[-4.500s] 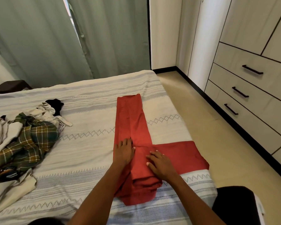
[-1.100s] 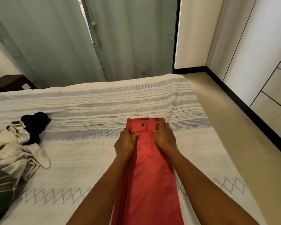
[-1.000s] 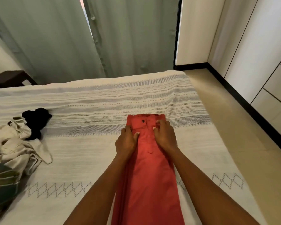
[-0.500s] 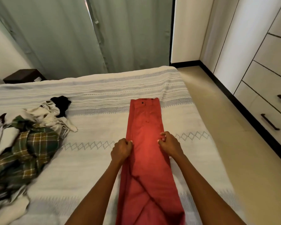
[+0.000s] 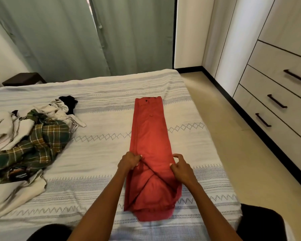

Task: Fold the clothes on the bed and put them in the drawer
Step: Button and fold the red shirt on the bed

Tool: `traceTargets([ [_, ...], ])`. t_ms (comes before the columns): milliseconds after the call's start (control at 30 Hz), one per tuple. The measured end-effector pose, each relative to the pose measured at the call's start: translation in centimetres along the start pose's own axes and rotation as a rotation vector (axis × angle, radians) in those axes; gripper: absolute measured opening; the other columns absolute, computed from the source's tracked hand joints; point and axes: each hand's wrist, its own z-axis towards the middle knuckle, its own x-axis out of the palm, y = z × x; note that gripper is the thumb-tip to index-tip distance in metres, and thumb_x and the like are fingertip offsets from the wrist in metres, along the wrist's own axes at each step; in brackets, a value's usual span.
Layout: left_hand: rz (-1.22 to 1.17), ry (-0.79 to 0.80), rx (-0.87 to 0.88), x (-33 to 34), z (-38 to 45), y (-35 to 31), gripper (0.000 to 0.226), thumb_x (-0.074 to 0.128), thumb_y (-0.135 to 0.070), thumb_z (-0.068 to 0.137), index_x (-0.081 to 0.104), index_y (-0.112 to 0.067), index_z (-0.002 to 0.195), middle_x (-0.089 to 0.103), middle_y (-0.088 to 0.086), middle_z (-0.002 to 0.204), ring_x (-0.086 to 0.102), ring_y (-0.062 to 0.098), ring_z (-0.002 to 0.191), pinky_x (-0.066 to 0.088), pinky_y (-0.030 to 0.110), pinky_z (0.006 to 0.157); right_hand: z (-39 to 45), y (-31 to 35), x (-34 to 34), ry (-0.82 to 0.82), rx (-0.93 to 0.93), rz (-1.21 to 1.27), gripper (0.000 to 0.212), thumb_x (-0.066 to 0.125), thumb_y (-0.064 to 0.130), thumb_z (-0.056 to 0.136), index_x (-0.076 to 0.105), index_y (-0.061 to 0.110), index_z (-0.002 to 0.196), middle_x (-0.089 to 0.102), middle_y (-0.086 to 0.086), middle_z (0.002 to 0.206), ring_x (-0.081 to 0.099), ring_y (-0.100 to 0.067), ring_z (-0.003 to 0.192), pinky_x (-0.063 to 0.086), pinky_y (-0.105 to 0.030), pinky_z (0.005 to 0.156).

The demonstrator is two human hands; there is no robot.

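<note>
Head view shows the red garment (image 5: pixel 150 141) lying centre frame on the bed (image 5: pixel 102 153), left hand (image 5: pixel 129 161) and right hand (image 5: pixel 181 168) pinching its edges; soft, light cloth, best gripped there.

Soft, even daylight, faint shadows, sharp centre, wide-angle bending at the edges.

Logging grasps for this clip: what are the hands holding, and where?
Both hold the red garment, partway along its length: left hand pinches its left edge, right hand its right edge.
</note>
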Motion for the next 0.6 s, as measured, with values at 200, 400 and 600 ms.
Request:
traceTargets([
  [200,-0.164,-0.105,0.018,0.7,-1.3,-0.1,0.036,0.063,-0.035,0.093,0.068,-0.009,0.069,0.058,-0.004,0.045,0.055,0.014,0.043,0.045,0.023,0.046,-4.3,-0.4,0.1,-0.046,-0.243,0.133,0.044,0.053,0.023,0.082,0.06,0.049,0.117,0.068,0.029,0.101,0.069,-0.015,0.081,0.055,-0.039,0.067],
  [400,0.08,-0.264,0.126,1.7,-2.9,-0.2,0.025,0.053,-0.036,0.091,0.059,-0.015,0.103,0.063,0.007,0.105,0.062,0.032,0.094,0.05,0.039,0.079,-5.4,-2.0,1.0,0.007,-0.287,-0.101,0.024,0.061,0.035,0.089,0.07,0.039,0.111,0.068,0.022,0.109,0.065,-0.004,0.095,0.054,-0.026,0.082],
  [600,0.496,-0.232,0.571,3.6,-3.2,1.1,0.064,0.014,-0.06,0.099,0.034,-0.031,0.152,0.031,0.0,0.16,0.028,0.025,0.146,0.025,0.044,0.117,-5.1,-3.0,2.4,-0.385,-0.498,-0.294,0.029,0.063,0.046,0.089,0.063,0.02,0.078,0.063,0.0,0.117,0.058,-0.018,0.091,0.049,-0.033,0.073],
])
